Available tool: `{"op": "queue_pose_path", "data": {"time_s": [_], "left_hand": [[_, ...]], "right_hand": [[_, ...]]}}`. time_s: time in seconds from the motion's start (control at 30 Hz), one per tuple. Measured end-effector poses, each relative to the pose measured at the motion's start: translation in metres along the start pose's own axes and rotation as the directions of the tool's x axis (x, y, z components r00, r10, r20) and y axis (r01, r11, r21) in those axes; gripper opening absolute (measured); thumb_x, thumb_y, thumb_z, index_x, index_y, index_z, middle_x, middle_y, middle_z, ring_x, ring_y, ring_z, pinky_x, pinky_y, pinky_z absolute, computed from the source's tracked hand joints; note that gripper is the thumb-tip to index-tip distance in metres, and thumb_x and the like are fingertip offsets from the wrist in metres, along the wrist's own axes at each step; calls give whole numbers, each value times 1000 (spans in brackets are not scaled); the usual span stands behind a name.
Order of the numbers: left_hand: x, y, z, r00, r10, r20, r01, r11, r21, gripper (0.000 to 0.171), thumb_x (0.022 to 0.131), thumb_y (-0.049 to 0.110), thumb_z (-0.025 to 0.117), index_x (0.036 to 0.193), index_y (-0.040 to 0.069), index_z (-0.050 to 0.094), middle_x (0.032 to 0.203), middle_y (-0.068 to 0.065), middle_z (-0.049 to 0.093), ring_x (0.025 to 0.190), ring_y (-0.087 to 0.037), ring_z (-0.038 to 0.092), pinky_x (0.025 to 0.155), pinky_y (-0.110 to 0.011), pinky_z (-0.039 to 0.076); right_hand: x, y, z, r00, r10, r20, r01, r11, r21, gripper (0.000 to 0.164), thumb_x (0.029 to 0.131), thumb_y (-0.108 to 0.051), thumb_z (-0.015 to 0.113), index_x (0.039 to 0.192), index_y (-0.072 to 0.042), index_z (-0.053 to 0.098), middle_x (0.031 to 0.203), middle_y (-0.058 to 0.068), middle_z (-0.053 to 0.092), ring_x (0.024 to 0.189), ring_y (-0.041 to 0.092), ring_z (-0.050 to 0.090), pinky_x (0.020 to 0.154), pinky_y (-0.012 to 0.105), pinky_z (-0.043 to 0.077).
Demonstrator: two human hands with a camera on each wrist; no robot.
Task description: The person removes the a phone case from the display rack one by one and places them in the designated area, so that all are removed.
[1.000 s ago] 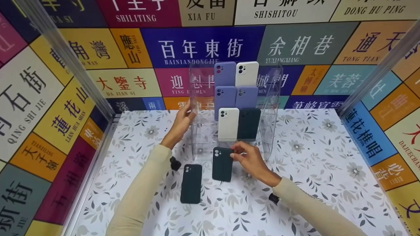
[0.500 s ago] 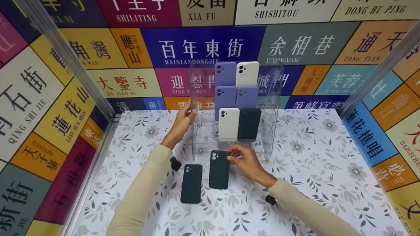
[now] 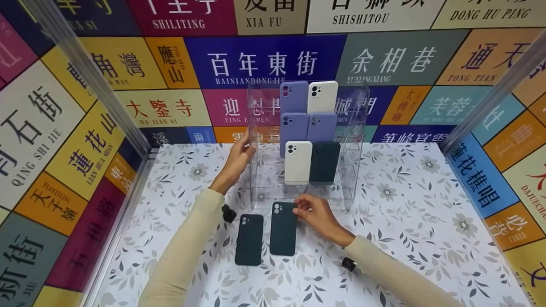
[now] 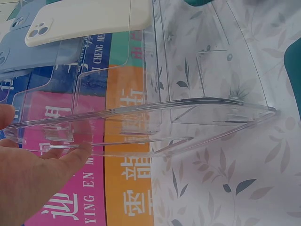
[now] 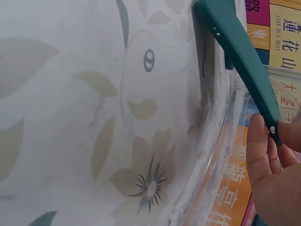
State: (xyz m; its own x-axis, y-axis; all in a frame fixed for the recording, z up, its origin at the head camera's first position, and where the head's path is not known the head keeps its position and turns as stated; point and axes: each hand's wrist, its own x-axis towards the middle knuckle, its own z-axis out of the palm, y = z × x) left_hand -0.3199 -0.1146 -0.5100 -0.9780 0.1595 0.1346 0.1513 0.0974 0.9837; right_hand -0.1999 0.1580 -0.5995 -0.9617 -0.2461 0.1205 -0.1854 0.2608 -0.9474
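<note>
My right hand (image 3: 320, 218) pinches a dark green phone case (image 3: 283, 230) by its upper right corner, low over the table in front of the rack. In the right wrist view the same case (image 5: 240, 56) slants away from the thumb and fingers. Beside it, a second dark green phone case (image 3: 249, 239) lies flat. My left hand (image 3: 234, 164) holds the left side panel of a clear acrylic display rack (image 3: 349, 170); the left wrist view has thumb and fingers on either side of the panel's edge (image 4: 141, 109).
On the rack's tiers stand purple phone cases (image 3: 294, 128), a white case (image 3: 322, 97) at the top, another white case (image 3: 297, 164) and a dark green one (image 3: 325, 163) in front. Patterned sign walls (image 3: 264, 59) enclose the floral-covered table (image 3: 405, 238) at back and sides.
The right hand has brought the dark green case down and toward me, a little to the left, so it is now alongside the lying case. My left hand stays on the rack.
</note>
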Motion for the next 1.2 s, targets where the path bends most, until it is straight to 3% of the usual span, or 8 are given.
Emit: {"op": "queue_pose_path", "data": {"time_s": [0.2,0.37,0.63,0.83,1.2], "left_hand": [[-1,2,0,1000,-3,2,4,1000,-10,71,110,3,51,176,13,25,167,-23,47,143,-43,56,121,-55,44],[-1,1,0,1000,-3,19,4,1000,-25,72,110,1,49,176,16,24,173,-19,41,152,-45,46,124,-57,40],[0,0,-1,1000,-3,21,4,999,-32,72,111,1,50,176,18,24,174,-15,41,151,-39,49,124,-55,41],[-2,-1,-1,1000,-8,24,9,999,-35,72,110,1,49,176,13,23,173,-22,40,149,-44,49,124,-56,41],[-1,1,0,1000,-16,3,17,1000,-27,71,109,3,50,176,13,26,169,-24,45,144,-44,54,120,-58,43]], "right_hand": [[-2,5,5,999,30,14,-30,1000,-4,15,95,6,80,109,4,77,90,14,73,80,20,69,69,42,67],[-4,9,12,998,55,22,-55,998,6,14,95,6,80,109,5,77,88,12,73,77,17,69,70,49,66],[-5,15,20,996,73,45,-73,997,14,13,97,5,78,110,5,76,88,11,73,75,18,69,66,42,66],[-6,17,25,993,100,61,-101,995,13,15,99,3,77,113,7,76,89,9,72,74,15,68,63,31,63],[-2,23,32,994,66,82,-65,998,-20,15,100,3,75,113,10,74,84,10,72,61,10,65,54,23,55]]}}
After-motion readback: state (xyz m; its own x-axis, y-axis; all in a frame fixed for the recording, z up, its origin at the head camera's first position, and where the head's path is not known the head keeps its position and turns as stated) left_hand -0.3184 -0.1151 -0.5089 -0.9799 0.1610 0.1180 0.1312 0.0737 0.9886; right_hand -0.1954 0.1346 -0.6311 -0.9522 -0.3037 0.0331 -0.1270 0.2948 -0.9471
